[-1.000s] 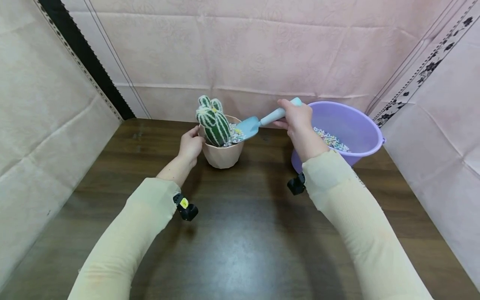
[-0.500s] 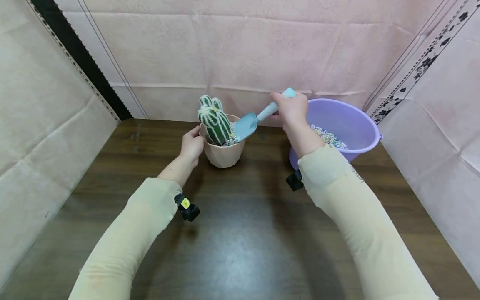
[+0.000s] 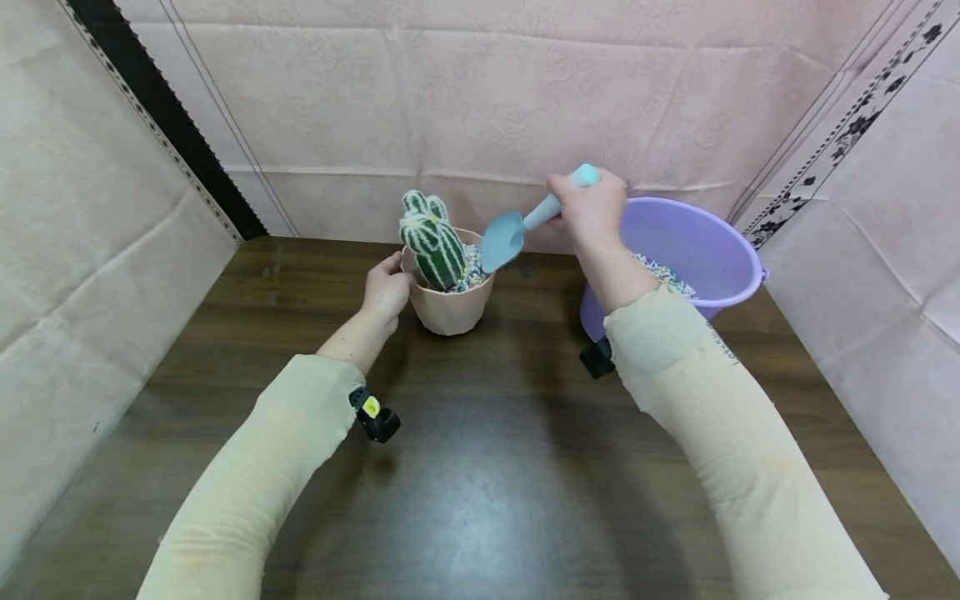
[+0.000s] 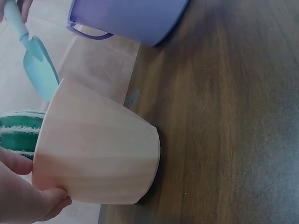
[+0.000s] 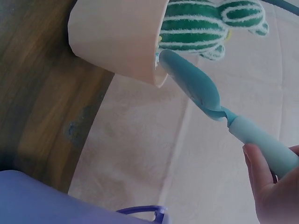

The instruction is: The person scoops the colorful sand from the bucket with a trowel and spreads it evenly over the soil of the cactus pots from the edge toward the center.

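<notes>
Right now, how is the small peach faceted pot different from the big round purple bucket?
The small peach faceted pot is narrower than the big round purple bucket. A green cactus with fuzzy white stripes leans in the pot; in the bucket only small pastel bits show. The left hand pinches the pot's rim; neither hand holds the bucket. Both stand on the brown wood-grain table and contain pastel bits.
</notes>
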Demonstrator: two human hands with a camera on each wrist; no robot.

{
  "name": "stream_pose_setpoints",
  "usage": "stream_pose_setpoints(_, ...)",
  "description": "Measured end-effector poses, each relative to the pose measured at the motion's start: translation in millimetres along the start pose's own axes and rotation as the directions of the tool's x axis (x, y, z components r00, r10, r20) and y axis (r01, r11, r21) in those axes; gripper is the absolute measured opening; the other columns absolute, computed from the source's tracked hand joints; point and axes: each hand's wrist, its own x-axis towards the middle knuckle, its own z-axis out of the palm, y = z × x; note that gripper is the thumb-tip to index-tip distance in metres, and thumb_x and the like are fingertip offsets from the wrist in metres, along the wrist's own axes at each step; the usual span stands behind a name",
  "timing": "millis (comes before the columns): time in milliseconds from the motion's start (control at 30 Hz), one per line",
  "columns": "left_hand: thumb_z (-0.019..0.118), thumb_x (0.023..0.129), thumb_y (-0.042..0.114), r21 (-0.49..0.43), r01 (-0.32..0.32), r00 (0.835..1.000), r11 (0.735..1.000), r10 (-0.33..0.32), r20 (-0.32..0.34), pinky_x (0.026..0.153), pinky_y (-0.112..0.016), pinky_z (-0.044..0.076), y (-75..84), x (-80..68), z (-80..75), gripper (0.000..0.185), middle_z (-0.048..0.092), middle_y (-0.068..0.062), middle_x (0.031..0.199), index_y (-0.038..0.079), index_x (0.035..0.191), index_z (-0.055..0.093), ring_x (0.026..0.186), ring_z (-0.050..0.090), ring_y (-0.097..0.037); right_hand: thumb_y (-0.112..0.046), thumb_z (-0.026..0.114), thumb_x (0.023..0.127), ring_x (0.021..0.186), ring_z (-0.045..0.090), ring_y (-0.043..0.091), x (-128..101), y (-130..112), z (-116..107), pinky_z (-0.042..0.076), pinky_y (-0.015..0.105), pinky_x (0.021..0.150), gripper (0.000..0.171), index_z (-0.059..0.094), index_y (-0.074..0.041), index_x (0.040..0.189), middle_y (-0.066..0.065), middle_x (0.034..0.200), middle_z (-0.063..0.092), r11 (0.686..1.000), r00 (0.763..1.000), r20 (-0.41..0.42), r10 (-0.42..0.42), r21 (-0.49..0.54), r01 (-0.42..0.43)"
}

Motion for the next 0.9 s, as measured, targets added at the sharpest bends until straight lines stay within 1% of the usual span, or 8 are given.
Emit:
stream_pose_setpoints(133,0.04,0.091,-0.004,0.005,0.004,1.0,1.0,-0.004,0.017,0.116,-0.031,0.028,-0.3,0.7,-2.4,0.062,0.027,-0.009,0.152,0.007,0.149,0.021,0.138,0.027,-0.018,-0.009,0.064,0.082,0.066,0.061,0.01,2,-2,-13,0.057,0.022,0.051,0.023,0.045,-0.009,0.068,0.0,0.069,0.047,0.989,0.997,0.006,0.079,0.125,-0.079)
stream_pose_setpoints(233,0.042,0.091,-0.003,0.012,0.009,1.0,1.0,-0.009,0.028,0.114,-0.031,0.032,-0.5,0.7,-3.7,0.061,0.031,-0.011,0.15,0.007,0.148,0.023,0.136,0.031,-0.018,-0.009,0.064,0.083,0.063,0.064,0.011,7,0,-27,0.058,0.025,0.053,0.019,0.048,-0.008,0.074,0.002,0.077,0.051,0.951,0.986,0.02,0.167,0.261,-0.166)
stream_pose_setpoints(333,0.042,0.092,-0.001,0.015,0.022,0.999,1.0,-0.023,0.033,0.113,-0.032,0.033,-0.7,-0.4,-5.6,0.059,0.031,-0.011,0.15,0.007,0.148,0.025,0.136,0.033,-0.019,-0.006,0.064,0.084,0.061,0.066,0.013,14,2,-45,0.06,0.029,0.056,0.016,0.048,-0.007,0.08,0.004,0.079,0.056,0.885,0.972,0.046,0.232,0.405,-0.23)
stream_pose_setpoints(500,0.042,0.094,0.004,0.016,0.048,0.998,0.999,-0.048,0.045,0.112,-0.035,0.036,-0.6,-7.9,-14.7,0.054,0.035,-0.017,0.146,0.003,0.146,0.026,0.131,0.04,-0.025,0.0,0.064,0.084,0.066,0.066,0.022,29,2,-82,0.06,0.038,0.06,0.016,0.049,-0.005,0.087,0.007,0.081,0.057,0.746,0.954,0.086,0.287,0.604,-0.279)
stream_pose_setpoints(633,0.038,0.098,0.01,0.056,0.079,0.991,0.995,-0.084,0.108,0.109,-0.034,0.04,0.3,-17.4,-27.9,0.05,0.037,-0.022,0.143,0.0,0.145,0.026,0.122,0.046,-0.026,0.002,0.065,0.082,0.07,0.066,0.026,42,3,-118,0.059,0.043,0.064,0.019,0.05,-0.006,0.09,0.007,0.091,0.05,0.677,0.948,0.075,0.309,0.683,-0.275)
stream_pose_setpoints(733,0.036,0.1,0.014,0.114,0.11,0.97,0.987,-0.131,0.204,0.107,-0.034,0.043,1.7,-22.4,-33.9,0.048,0.038,-0.023,0.143,-0.001,0.144,0.027,0.105,0.055,-0.017,0.002,0.066,0.082,0.074,0.066,0.028,51,7,-148,0.059,0.046,0.063,0.022,0.05,-0.008,0.093,0.007,0.094,0.05,0.637,0.942,0.066,0.329,0.721,-0.272)
stream_pose_setpoints(833,0.036,0.101,0.019,0.176,0.122,0.93,0.977,-0.174,0.325,0.103,-0.034,0.046,3.1,-27.9,-32.4,0.048,0.04,-0.023,0.142,-0.003,0.143,0.029,0.09,0.057,-0.008,0.002,0.067,0.082,0.08,0.066,0.028,56,12,-173,0.058,0.047,0.067,0.028,0.047,-0.012,0.096,0.006,0.098,0.051,0.601,0.932,0.057,0.359,0.749,-0.278)
stream_pose_setpoints(900,0.037,0.101,0.022,0.203,0.11,0.898,0.973,-0.185,0.399,0.1,-0.033,0.049,3.5,-32.1,-28.2,0.048,0.042,-0.024,0.141,-0.003,0.141,0.03,0.088,0.059,-0.008,0.001,0.067,0.082,0.085,0.065,0.027,57,16,-186,0.057,0.046,0.075,0.031,0.047,-0.015,0.098,0.005,0.101,0.05,0.595,0.923,0.046,0.381,0.752,-0.284)
